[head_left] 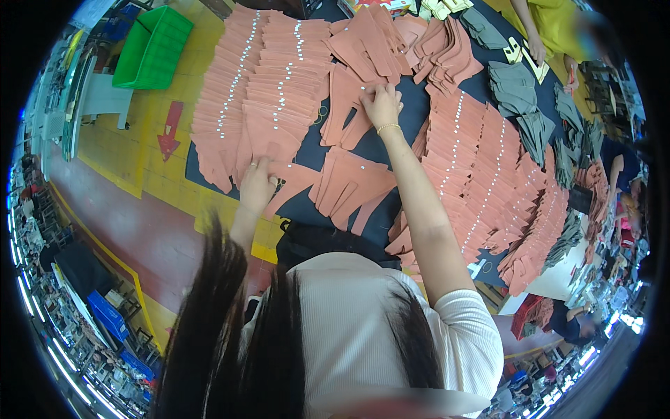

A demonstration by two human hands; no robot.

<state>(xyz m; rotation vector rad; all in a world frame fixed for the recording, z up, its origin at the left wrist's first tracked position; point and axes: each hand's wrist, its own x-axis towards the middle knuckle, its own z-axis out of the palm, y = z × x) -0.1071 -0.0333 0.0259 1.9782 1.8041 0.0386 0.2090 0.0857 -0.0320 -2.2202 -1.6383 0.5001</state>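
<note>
My left hand (258, 187) is closed at the near end of the left rows, its fingers gripping the edge of a salmon-pink cut piece (293, 183) that lies flat on the dark tabletop. Farther off and to the right, my right hand (382, 106) has its fingers bent together at the edge of another slotted pink piece (342, 94), close to a small white label; what they pinch, if anything, is too small to make out. Between the hands and me lies a short stack of slotted pink pieces (352, 180).
Overlapping rows of labelled pink pieces (279, 77) fill the table's left side, with more rows (474, 160) on the right. Grey pieces (513, 84) lie at the far right, near another person's hand (536, 52). A green crate (153, 49) stands left of the table.
</note>
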